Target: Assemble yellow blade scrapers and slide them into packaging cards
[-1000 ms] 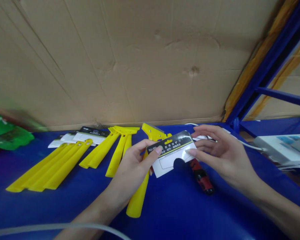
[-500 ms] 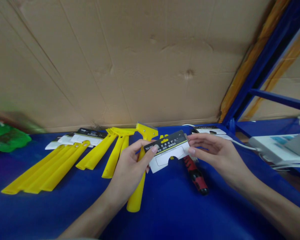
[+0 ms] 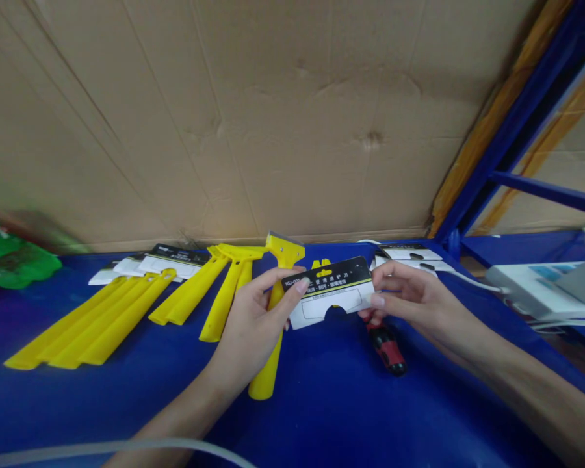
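Between my two hands is a black and white packaging card (image 3: 338,296) with printed lettering and a round notch in its lower edge. My left hand (image 3: 258,309) pinches its left end, thumb on the front. At the right end, my right hand (image 3: 412,296) grips it between thumb and fingers. Behind my left hand lies a yellow scraper (image 3: 266,377), its head showing above the fingers and its handle below. Beneath the card, a red and black screwdriver-like tool (image 3: 387,351) rests on the blue table, its upper part hidden.
More yellow scrapers (image 3: 219,305) lie left of my hands. Farther left, yellow handles (image 3: 92,325) lie below carded packs (image 3: 170,260). More cards (image 3: 409,257) are at the back right, near a white device (image 3: 546,286). A pale cable (image 3: 127,444) crosses the lower left.
The card has turned flatter towards me, and my right fingers have shifted onto its right edge. A pale cable now shows at the bottom left.
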{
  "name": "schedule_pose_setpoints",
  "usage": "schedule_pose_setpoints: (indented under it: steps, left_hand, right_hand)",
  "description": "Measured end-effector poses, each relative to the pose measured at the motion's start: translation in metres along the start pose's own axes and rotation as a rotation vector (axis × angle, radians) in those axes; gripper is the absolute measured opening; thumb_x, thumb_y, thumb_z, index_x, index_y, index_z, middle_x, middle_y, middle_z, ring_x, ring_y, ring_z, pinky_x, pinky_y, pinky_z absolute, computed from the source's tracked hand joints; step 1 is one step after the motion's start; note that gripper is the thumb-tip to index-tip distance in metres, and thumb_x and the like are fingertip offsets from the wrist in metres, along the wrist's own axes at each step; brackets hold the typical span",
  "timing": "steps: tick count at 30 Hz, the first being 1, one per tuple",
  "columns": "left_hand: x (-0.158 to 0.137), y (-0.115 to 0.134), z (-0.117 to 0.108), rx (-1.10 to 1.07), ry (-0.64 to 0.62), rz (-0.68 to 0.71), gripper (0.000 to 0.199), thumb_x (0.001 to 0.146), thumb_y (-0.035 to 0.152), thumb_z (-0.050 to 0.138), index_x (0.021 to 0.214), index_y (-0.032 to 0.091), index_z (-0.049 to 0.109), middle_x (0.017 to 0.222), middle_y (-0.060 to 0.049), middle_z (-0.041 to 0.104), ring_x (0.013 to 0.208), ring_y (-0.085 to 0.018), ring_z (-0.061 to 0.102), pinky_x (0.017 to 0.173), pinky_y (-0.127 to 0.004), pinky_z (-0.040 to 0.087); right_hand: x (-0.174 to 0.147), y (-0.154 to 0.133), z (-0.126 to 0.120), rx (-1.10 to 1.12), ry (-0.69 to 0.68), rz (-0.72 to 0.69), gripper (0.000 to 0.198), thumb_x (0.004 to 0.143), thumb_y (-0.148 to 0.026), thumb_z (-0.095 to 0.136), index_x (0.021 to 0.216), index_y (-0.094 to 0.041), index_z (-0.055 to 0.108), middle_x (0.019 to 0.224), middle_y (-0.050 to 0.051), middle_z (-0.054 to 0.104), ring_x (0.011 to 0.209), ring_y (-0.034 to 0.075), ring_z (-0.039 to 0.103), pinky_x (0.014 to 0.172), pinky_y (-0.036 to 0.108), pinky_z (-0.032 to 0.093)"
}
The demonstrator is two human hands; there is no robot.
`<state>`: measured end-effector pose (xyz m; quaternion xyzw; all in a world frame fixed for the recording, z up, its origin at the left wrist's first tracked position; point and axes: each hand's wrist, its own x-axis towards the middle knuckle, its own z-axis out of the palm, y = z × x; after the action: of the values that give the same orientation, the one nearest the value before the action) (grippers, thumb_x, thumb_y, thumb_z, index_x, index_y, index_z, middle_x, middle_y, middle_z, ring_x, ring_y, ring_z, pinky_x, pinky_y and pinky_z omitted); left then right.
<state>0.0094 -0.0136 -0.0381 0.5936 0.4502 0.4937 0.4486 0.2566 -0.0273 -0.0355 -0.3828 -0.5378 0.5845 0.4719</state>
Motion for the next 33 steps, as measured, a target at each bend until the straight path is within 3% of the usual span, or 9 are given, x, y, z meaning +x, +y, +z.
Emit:
schedule_pose_setpoints:
  steps: [3, 8, 15, 22, 26, 29, 33]
  left_hand:
    - [0.0, -0.003, 0.002, -0.039, -0.017, -0.009, 0.03, 0.09, 0.047, 0.078, 0.108, 0.023, 0.079, 0.098, -0.004, 0.078, 0.082, -0.018, 0.069, 0.075, -0.029, 0.059]
    - [-0.001, -0.005, 0.003, -0.033, -0.02, -0.018, 0.032, 0.09, 0.049, 0.077, 0.11, 0.023, 0.079, 0.087, -0.002, 0.075, 0.068, -0.016, 0.066, 0.06, -0.027, 0.055]
    - [0.001, -0.001, 0.002, -0.101, -0.029, -0.027, 0.031, 0.09, 0.046, 0.077, 0.112, 0.024, 0.079, 0.103, -0.004, 0.08, 0.087, -0.021, 0.072, 0.083, -0.035, 0.061]
    - [0.0, -0.003, 0.005, -0.163, -0.025, -0.04, 0.028, 0.09, 0.044, 0.079, 0.109, 0.023, 0.078, 0.102, -0.003, 0.081, 0.092, -0.021, 0.075, 0.081, -0.031, 0.059]
    - [-0.001, -0.002, 0.005, -0.152, -0.006, -0.042, 0.027, 0.09, 0.042, 0.078, 0.109, 0.022, 0.078, 0.102, -0.003, 0.081, 0.093, -0.021, 0.074, 0.078, -0.029, 0.058]
    - [0.0, 0.0, 0.003, -0.141, 0.011, -0.039, 0.025, 0.091, 0.042, 0.078, 0.107, 0.022, 0.078, 0.1, -0.002, 0.08, 0.087, -0.019, 0.073, 0.077, -0.029, 0.058]
    - [0.001, 0.002, 0.003, -0.147, 0.015, 0.001, 0.019, 0.093, 0.04, 0.076, 0.104, 0.024, 0.078, 0.102, -0.001, 0.08, 0.088, -0.018, 0.073, 0.083, -0.029, 0.059]
  right_hand:
    - [0.001, -0.001, -0.003, 0.001, -0.025, 0.01, 0.031, 0.081, -0.033, 0.09, 0.089, -0.021, 0.063, 0.079, 0.0, 0.079, 0.069, 0.013, 0.075, 0.066, 0.023, 0.059]
    - [0.001, -0.003, -0.005, 0.023, -0.044, 0.028, 0.031, 0.079, -0.033, 0.092, 0.088, -0.021, 0.064, 0.081, 0.001, 0.08, 0.071, 0.014, 0.077, 0.067, 0.023, 0.059]
    - [0.001, 0.002, -0.006, 0.025, -0.066, 0.053, 0.027, 0.077, -0.03, 0.093, 0.085, -0.02, 0.069, 0.079, 0.003, 0.082, 0.069, 0.013, 0.076, 0.067, 0.021, 0.059]
    - [0.001, 0.001, -0.004, -0.001, -0.074, 0.092, 0.031, 0.071, -0.03, 0.096, 0.078, -0.02, 0.067, 0.073, 0.002, 0.08, 0.064, 0.012, 0.072, 0.063, 0.02, 0.056]
    - [-0.003, -0.002, 0.001, -0.157, -0.051, 0.049, 0.031, 0.07, -0.03, 0.096, 0.076, -0.021, 0.067, 0.065, -0.001, 0.073, 0.057, 0.012, 0.067, 0.054, 0.021, 0.051]
    - [-0.006, -0.006, 0.006, -0.229, -0.002, -0.019, 0.03, 0.068, -0.027, 0.097, 0.078, -0.022, 0.07, 0.072, -0.001, 0.075, 0.063, 0.014, 0.069, 0.061, 0.024, 0.055]
    - [-0.006, -0.009, 0.007, -0.116, 0.012, 0.003, 0.037, 0.066, -0.023, 0.098, 0.088, -0.024, 0.068, 0.08, 0.0, 0.079, 0.067, 0.016, 0.072, 0.061, 0.024, 0.058]
